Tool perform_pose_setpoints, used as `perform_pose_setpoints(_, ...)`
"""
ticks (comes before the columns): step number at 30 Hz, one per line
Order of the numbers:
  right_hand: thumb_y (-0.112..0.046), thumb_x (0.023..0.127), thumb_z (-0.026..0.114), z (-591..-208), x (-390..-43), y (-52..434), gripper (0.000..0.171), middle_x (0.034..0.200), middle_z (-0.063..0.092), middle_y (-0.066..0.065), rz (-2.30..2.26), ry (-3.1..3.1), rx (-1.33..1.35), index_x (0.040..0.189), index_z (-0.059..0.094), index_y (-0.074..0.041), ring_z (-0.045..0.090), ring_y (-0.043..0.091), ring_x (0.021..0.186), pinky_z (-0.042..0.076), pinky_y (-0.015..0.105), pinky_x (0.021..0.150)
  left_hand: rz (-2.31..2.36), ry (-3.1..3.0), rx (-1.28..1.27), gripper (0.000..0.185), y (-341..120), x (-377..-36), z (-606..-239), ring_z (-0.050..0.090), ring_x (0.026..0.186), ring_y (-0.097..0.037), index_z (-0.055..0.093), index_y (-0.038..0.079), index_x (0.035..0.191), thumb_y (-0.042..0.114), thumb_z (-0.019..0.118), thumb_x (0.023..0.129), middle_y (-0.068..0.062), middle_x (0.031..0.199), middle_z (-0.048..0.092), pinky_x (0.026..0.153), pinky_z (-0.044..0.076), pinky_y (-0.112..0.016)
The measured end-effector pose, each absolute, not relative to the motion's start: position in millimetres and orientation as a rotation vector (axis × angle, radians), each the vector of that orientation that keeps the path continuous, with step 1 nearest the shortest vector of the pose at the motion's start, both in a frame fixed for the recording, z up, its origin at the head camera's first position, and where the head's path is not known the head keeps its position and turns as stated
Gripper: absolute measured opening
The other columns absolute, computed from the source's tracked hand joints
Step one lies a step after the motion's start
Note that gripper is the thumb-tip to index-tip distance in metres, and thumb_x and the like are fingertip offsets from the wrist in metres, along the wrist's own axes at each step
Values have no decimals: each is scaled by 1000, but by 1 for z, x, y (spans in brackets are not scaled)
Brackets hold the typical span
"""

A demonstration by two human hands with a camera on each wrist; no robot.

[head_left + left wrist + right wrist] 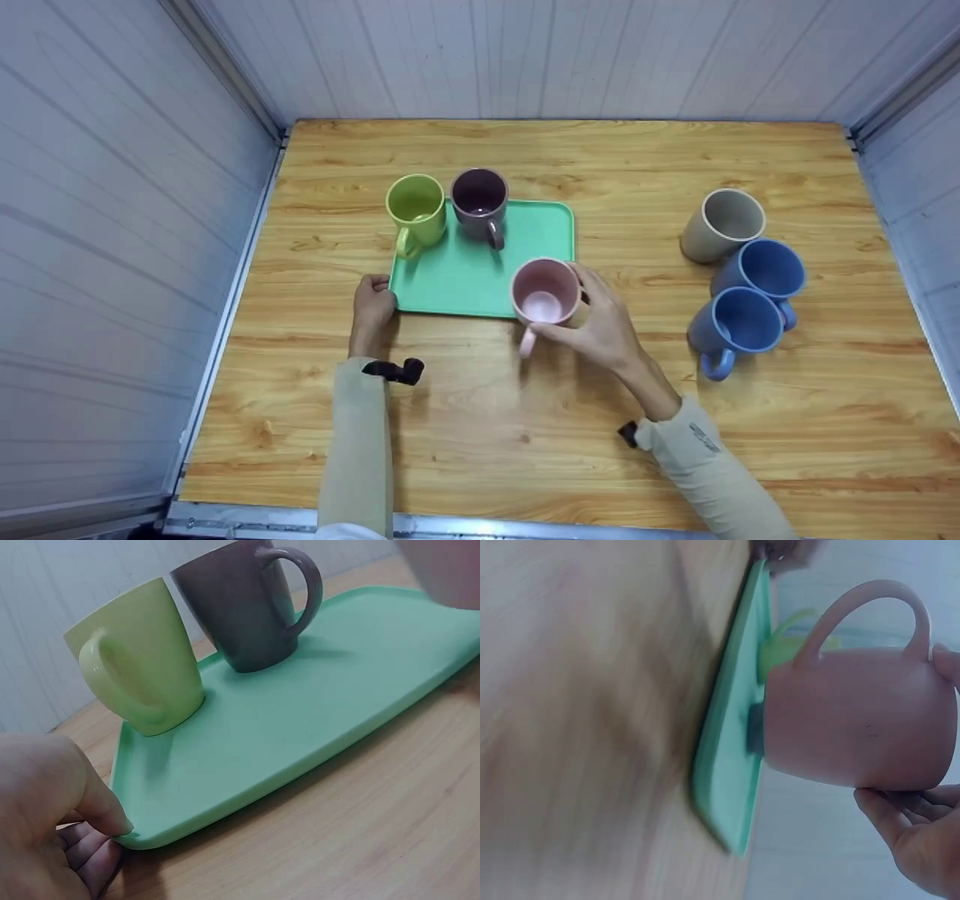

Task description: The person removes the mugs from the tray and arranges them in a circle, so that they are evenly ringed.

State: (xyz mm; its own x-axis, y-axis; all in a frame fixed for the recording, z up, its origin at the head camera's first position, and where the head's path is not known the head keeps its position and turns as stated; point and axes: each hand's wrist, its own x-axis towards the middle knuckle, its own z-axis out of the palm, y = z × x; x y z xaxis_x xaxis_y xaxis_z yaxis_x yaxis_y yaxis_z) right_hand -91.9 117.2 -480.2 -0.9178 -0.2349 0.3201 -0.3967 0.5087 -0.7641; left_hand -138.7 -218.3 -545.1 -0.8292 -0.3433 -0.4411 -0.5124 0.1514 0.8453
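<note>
And here the pink mug (544,289) is held upright by the right hand (604,330) — gripped by its sides, mouth up, handle turned toward the near side. Over the near right corner of the green tray (469,281) it is held, its base apparently clear of the surface. The tray, rectangular and low-rimmed, is laid flat, its near left corner pinched by the left hand (373,309). Two upright mugs are borne there: the yellow-green mug (420,214) at the far left corner, the dark purple mug (476,206) just beside it — plain, handles nearward.
</note>
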Motion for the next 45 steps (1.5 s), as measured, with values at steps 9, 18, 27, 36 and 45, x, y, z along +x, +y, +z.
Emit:
perform_pose_setpoints(9, -44, 61, 87, -488, -81, 157, 92, 128, 56, 9, 1372, -2611, 314, 136, 49, -7, 55, 22, 116, 51, 41, 93, 1769, 2290, -830, 47, -220, -139, -544, 46, 107, -25, 46, -4, 126, -7, 32, 81, -17, 120, 48, 90, 41, -30)
perform_pose_setpoints(18, -38, 62, 88, -494, -74, 178, 93, 131, 54, 12, 1400, -2621, 202, 139, 46, -7, 53, 25, 119, 49, 46, 95, 1741, 2281, -850, 48, -221, -139, -545, 46, 110, -25, 45, -4, 127, -8, 31, 81, -17, 121, 48, 93, 41, -31)
perform_pose_setpoints(27, -35, 59, 90, -498, -69, 192, 94, 131, 55, 10, 1356, -2600, 109, 138, 48, -5, 53, 22, 118, 50, 43, 93, 1722, 2297, -847, 46, -220, -140, -546, 46, 111, -26, 46, -3, 127, -7, 32, 83, -18, 122, 49, 92, 41, -31)
perform_pose_setpoints(36, -34, 59, 91, -501, -68, 203, 93, 128, 57, 12, 1286, -2602, 88, 136, 49, -4, 54, 23, 115, 51, 42, 91, 1701, 2313, -847, 46, -221, -139, -546, 47, 110, -26, 46, -3, 128, -6, 31, 84, -18, 122, 49, 92, 41, -31)
perform_pose_setpoints(45, -35, 60, 90, -503, -68, 214, 91, 128, 56, 10, 1300, -2614, 66, 136, 49, -8, 54, 24, 115, 50, 45, 91, 1698, 2312, -853, 45, -220, -140, -546, 47, 113, -27, 45, -3, 128, -6, 31, 85, -19, 124, 49, 97, 41, -34)
